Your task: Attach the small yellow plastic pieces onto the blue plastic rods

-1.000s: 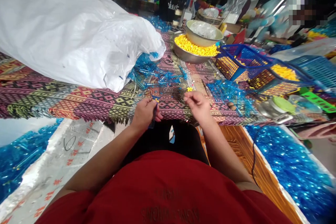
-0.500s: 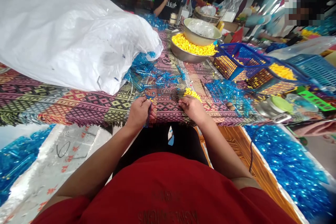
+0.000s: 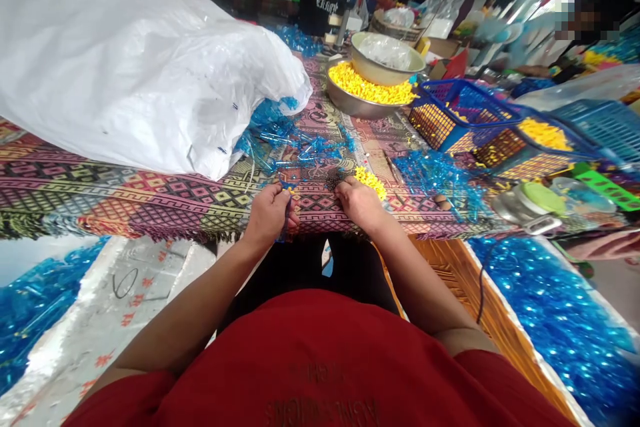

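My left hand [image 3: 269, 211] is closed at the front of the patterned cloth, around a blue see-through plastic piece [image 3: 289, 210]. A bit of yellow shows at the top of that piece. My right hand [image 3: 359, 203] rests near the cloth with its fingers drawn together at the edge of a pile of small dark bits [image 3: 336, 177]. Whatever its fingertips hold is too small to make out. Just beyond it lies a small heap of yellow plastic parts [image 3: 371, 182]. Loose blue plastic pieces [image 3: 315, 147] are spread on the cloth beyond both hands.
A big white sack [image 3: 150, 67] covers the left. A metal bowl [image 3: 350, 104] of yellow parts carries a smaller bowl [image 3: 360, 59]. Blue baskets [image 3: 443, 130], more blue pieces [image 3: 430, 177] and a lidded pot [image 3: 515, 203] stand right. Blue-filled boxes flank my legs. Other people are behind.
My right hand has shifted slightly left, toward the dark pile, its fingers drawn closer together. My left hand keeps the blue piece in nearly the same place.
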{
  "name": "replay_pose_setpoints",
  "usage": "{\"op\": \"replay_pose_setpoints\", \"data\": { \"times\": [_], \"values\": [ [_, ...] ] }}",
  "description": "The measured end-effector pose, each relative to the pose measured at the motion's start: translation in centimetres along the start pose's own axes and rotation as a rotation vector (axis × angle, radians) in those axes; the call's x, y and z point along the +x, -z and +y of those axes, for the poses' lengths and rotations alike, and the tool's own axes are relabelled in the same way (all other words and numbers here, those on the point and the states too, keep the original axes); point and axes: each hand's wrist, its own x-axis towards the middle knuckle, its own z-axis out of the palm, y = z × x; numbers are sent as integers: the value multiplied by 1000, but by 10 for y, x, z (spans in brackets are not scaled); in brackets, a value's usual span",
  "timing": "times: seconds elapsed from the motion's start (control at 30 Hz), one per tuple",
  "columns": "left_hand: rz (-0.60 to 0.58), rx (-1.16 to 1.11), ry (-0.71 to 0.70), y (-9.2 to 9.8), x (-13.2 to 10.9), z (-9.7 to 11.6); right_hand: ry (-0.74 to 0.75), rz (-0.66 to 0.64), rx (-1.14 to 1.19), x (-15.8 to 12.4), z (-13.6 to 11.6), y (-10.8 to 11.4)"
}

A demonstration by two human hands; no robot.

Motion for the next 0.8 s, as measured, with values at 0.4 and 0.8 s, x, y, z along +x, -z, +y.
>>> {"op": "replay_pose_setpoints", "data": {
  "times": [0.4,0.8],
  "values": [
    [-6,41,-11,1,0,-1,-29,20,55,0,4,-6],
    [-16,43,-31,2,2,-4,16,33,191,5,4,-5]
  ]
}}
